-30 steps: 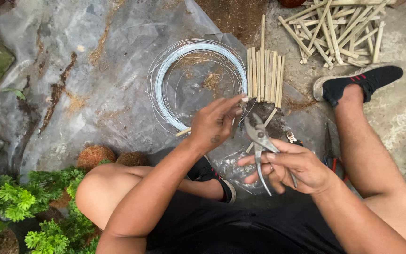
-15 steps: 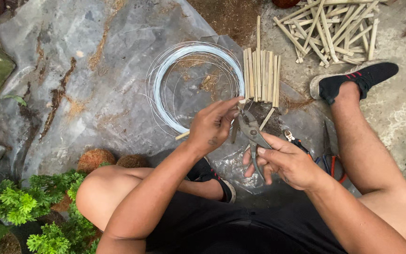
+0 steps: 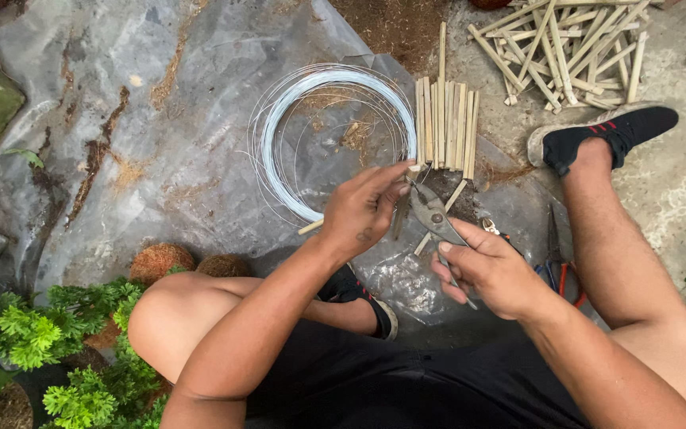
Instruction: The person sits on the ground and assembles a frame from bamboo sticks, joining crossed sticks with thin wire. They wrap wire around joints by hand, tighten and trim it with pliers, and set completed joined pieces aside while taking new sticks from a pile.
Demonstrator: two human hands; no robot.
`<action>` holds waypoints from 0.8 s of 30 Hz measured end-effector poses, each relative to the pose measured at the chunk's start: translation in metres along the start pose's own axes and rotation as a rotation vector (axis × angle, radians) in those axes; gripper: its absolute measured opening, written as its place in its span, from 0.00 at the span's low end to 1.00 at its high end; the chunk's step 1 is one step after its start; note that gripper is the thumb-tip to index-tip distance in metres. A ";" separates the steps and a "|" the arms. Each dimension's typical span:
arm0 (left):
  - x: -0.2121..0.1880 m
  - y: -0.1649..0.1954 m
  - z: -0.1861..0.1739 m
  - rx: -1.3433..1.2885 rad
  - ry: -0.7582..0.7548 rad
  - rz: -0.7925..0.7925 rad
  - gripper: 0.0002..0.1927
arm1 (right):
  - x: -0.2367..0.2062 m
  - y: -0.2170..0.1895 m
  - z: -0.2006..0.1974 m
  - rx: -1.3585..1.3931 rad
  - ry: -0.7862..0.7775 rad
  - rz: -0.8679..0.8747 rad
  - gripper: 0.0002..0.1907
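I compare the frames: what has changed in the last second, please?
The right hand closed the pliers and moved them up to the left hand at the bamboo sticks. The wire coil and the loose stick pile stayed put.

Person seated on grey plastic sheet (image 3: 160,143). Right hand (image 3: 490,270) grips pliers (image 3: 432,214), nose at lower end of bamboo stick row (image 3: 446,123). Left hand (image 3: 363,208) pinches beside pliers' tip. Coil of pale wire (image 3: 279,151) left; loose stick pile (image 3: 573,48) above black shoe (image 3: 613,131).
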State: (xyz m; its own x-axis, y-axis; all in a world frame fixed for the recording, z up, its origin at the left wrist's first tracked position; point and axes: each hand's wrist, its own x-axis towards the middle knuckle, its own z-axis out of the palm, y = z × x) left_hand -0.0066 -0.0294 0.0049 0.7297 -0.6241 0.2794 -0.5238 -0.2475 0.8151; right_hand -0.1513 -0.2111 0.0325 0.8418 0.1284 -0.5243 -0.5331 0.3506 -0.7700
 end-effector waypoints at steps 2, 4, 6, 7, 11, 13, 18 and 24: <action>0.000 0.000 0.000 0.018 -0.011 -0.007 0.17 | -0.001 -0.004 0.001 -0.093 0.026 0.010 0.13; 0.000 0.001 0.000 0.033 -0.015 -0.019 0.17 | -0.001 -0.008 0.003 -0.229 0.072 0.029 0.14; 0.000 0.001 -0.001 0.043 -0.008 -0.029 0.16 | 0.000 -0.014 0.004 -0.414 0.138 0.052 0.14; 0.000 0.001 -0.001 0.061 -0.025 -0.050 0.16 | 0.002 -0.018 0.003 -0.673 0.180 0.071 0.17; 0.002 0.002 -0.002 0.134 -0.041 -0.041 0.16 | 0.003 -0.033 -0.001 -1.540 0.283 -0.154 0.26; 0.003 0.003 -0.001 0.168 -0.071 -0.083 0.16 | 0.002 -0.037 -0.003 -1.836 0.289 -0.319 0.29; 0.006 0.005 -0.001 0.213 -0.138 -0.200 0.17 | 0.008 -0.036 -0.003 -2.273 0.315 -0.443 0.30; 0.007 0.003 -0.001 0.195 -0.192 -0.390 0.16 | 0.020 -0.031 -0.001 -2.378 0.266 -0.427 0.31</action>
State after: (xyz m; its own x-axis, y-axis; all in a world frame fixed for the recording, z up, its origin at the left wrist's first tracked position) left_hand -0.0027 -0.0339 0.0102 0.8034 -0.5783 -0.1418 -0.3134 -0.6133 0.7250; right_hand -0.1177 -0.2200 0.0451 0.9595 0.2262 -0.1678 0.2734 -0.8914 0.3616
